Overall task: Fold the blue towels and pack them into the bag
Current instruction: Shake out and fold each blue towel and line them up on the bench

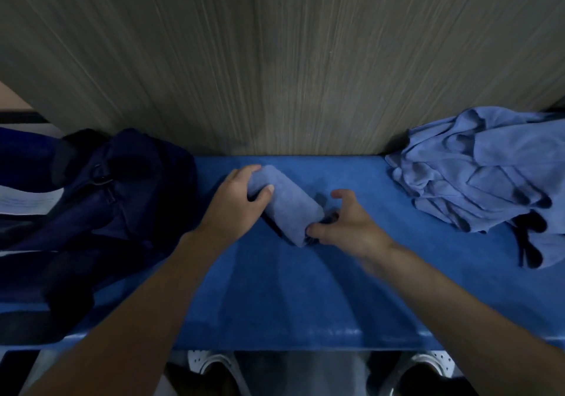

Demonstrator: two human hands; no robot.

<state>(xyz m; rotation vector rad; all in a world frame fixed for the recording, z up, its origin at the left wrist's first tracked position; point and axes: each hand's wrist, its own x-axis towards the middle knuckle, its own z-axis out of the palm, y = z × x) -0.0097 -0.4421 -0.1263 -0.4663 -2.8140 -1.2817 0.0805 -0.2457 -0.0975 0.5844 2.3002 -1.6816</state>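
Now, folded towel [284,203]: a light blue roll-like bundle in the middle of the frame, lying slantwise on the tabletop, one end toward the upper left and the other toward the lower right.
Left hand [235,203]: grips the bundle's upper left end, with the thumb across the top and the fingers curled round the far side.
Right hand [345,224]: sits at the bundle's lower right end with the thumb tip against the cloth. The index finger is lifted and apart from it. The other fingers lie in shadow by the end, so I cannot tell whether they grip.
Bag [122,200]: dark navy, slumped at the left of the frame, just beside the left hand, with a ring and strap showing on top.
Pile of towels [483,175]: light blue, crumpled and unfolded, at the right edge, well apart from both hands.
Tabletop [305,288]: blue, spanning the lower half.
Wall panel [275,59]: streaked wood grain, filling the upper half.
Shoes [214,365]: white, at the bottom edge.
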